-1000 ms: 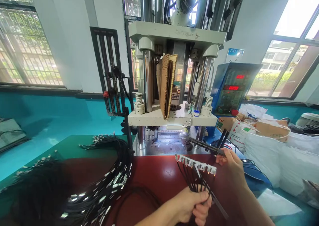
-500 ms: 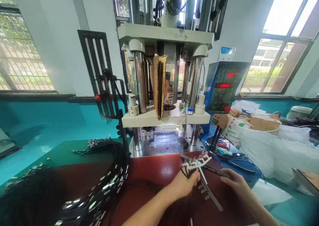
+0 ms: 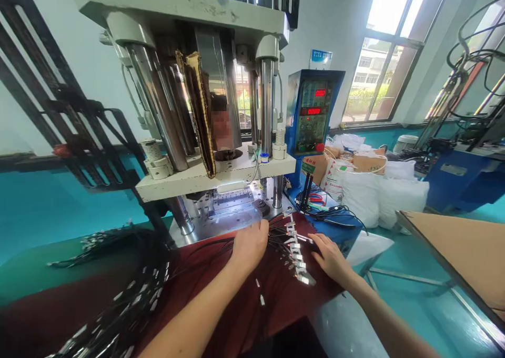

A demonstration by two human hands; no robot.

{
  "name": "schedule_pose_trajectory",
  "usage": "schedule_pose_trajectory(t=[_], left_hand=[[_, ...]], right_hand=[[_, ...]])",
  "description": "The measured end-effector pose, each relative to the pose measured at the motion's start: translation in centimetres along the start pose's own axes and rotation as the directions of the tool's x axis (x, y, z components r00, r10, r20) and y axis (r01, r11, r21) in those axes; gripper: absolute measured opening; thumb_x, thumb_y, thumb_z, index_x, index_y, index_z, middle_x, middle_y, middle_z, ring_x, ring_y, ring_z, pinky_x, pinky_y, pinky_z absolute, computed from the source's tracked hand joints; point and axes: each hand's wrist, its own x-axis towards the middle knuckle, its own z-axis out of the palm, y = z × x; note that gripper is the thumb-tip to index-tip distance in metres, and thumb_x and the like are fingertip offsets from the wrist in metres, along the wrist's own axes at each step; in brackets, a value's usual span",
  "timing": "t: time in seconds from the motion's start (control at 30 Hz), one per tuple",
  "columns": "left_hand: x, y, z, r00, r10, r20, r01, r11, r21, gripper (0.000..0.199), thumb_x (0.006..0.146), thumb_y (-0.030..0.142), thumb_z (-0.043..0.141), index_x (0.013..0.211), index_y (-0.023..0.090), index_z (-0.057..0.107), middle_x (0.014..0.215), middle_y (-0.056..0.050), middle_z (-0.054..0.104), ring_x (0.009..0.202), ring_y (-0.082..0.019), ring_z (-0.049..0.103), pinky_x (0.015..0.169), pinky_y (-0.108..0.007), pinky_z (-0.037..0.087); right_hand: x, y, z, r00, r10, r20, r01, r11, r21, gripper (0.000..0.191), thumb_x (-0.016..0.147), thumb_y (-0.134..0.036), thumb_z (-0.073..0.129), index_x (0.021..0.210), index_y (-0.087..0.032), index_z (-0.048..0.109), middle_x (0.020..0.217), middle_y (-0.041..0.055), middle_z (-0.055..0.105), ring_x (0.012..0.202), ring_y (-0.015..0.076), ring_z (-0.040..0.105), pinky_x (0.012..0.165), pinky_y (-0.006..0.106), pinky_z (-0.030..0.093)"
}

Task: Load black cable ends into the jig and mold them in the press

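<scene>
Count: 2 hands, 1 left hand [image 3: 249,245] + 1 right hand [image 3: 330,258]. 1 white strip [image 3: 295,250], its pieces too blurred to count. Cables [image 3: 211,242]: many, overlapping, no firm number. 2 loose tips [image 3: 262,299] on the table [image 3: 232,305]. Press: 2 pale plates [image 3: 252,168], 2 springs [image 3: 280,136], 1 blue cap [image 3: 264,158]. 1 control box [image 3: 292,110]: 2 red displays [image 3: 314,111], 1 red button [image 3: 320,148]. 1 wall sign [image 3: 321,58], 1 red knob [image 3: 61,150], 1 white bucket [image 3: 406,141]. Sacks [image 3: 361,195]: several, overlap, can't count exactly
</scene>
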Motion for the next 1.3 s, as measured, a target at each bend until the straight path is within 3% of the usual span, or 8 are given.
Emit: schedule_pose_trajectory(t=[0.1,0.2,0.37,0.63,0.8,1.03,1.2,1.3], left_hand=[[-0.1,-0.3,0.4,1.000,-0.007,0.020,0.007,1.000,0.016,0.019,0.084,0.008,0.033,0.089,0.014,0.050,0.075,-0.008,0.060,0.067,-0.022,0.061,0.055,-0.031,0.047],[-0.1,-0.4,0.8,0.999,-0.002,0.033,0.001,1.000,0.024,0.018,0.083,0.008,0.034,0.090,0.014,0.050,0.075,-0.007,0.060,0.068,-0.023,0.061,0.055,-0.031,0.047],[-0.1,0.2,1.7,0.999,0.024,0.033,-0.025,1.000,0.017,0.017,0.083,0.008,0.035,0.090,0.014,0.049,0.077,-0.008,0.060,0.069,-0.023,0.061,0.055,-0.032,0.047],[-0.7,0.7,2.1,0.998,0.051,0.046,-0.052,0.998,0.019,0.019,0.084,0.009,0.032,0.091,0.014,0.049,0.075,-0.007,0.059,0.066,-0.023,0.061,0.054,-0.032,0.047],[-0.8,0.9,2.2,0.995,0.062,0.079,-0.064,0.998,0.026,0.020,0.084,0.009,0.030,0.089,0.014,0.049,0.073,-0.007,0.058,0.066,-0.022,0.060,0.055,-0.031,0.047],[-1.0,2.0,2.7,0.988,0.104,0.116,-0.107,0.994,0.029,0.018,0.084,0.010,0.032,0.090,0.014,0.049,0.075,-0.007,0.058,0.068,-0.020,0.060,0.058,-0.029,0.046],[-0.5,2.8,2.4,0.982,0.171,0.083,-0.170,0.985,-0.019,0.019,0.085,0.011,0.033,0.093,0.015,0.050,0.076,-0.007,0.058,0.069,-0.020,0.060,0.060,-0.029,0.046],[-0.4,1.6,2.5,0.992,0.095,0.078,-0.094,0.996,-0.009,0.021,0.084,0.010,0.032,0.093,0.014,0.051,0.077,-0.008,0.059,0.068,-0.021,0.060,0.057,-0.030,0.046]], right_hand=[[-0.1,-0.7,-0.3,0.993,-0.044,-0.106,0.046,0.999,0.020,0.038,0.076,-0.012,0.046,0.115,-0.013,0.050,0.111,0.0125,0.052,0.105,0.0252,0.047,0.091,0.043,0.040],[0.1,-3.0,-1.8,0.956,-0.200,-0.216,0.214,0.976,0.043,0.042,0.082,-0.012,0.043,0.124,-0.018,0.042,0.119,0.0113,0.045,0.111,0.0223,0.043,0.094,0.040,0.037],[1.2,-6.2,-3.2,0.901,-0.421,-0.105,0.423,0.906,-0.010,0.049,0.077,-0.004,0.040,0.122,-0.023,0.047,0.105,0.0090,0.051,0.095,0.0208,0.050,0.081,0.037,0.043],[2.3,-5.5,-2.6,0.891,-0.442,-0.106,0.440,0.897,-0.044,0.043,0.083,-0.011,0.043,0.125,-0.018,0.042,0.111,0.0098,0.053,0.098,0.0218,0.049,0.085,0.038,0.041],[2.6,-5.3,-3.0,0.881,-0.438,-0.178,0.434,0.899,-0.061,0.025,0.089,-0.018,0.040,0.112,-0.015,0.050,0.101,0.0090,0.059,0.090,0.0202,0.053,0.080,0.035,0.042],[2.0,-4.7,-4.4,0.871,-0.483,-0.094,0.456,0.864,-0.214,0.024,0.091,-0.017,0.034,0.088,-0.015,0.058,0.081,0.0070,0.062,0.075,0.0181,0.056,0.076,0.034,0.041],[0.5,-3.6,-5.7,0.843,-0.497,-0.206,0.438,0.856,-0.273,0.025,0.092,-0.015,0.033,0.098,-0.020,0.057,0.086,0.0032,0.065,0.081,0.0149,0.059,0.085,0.034,0.038],[-1.2,-1.0,-7.3,0.854,-0.401,-0.330,0.264,0.882,-0.390,0.020,0.090,-0.015,0.039,0.093,-0.023,0.057,0.082,0.0019,0.066,0.075,0.0148,0.060,0.081,0.035,0.038]])
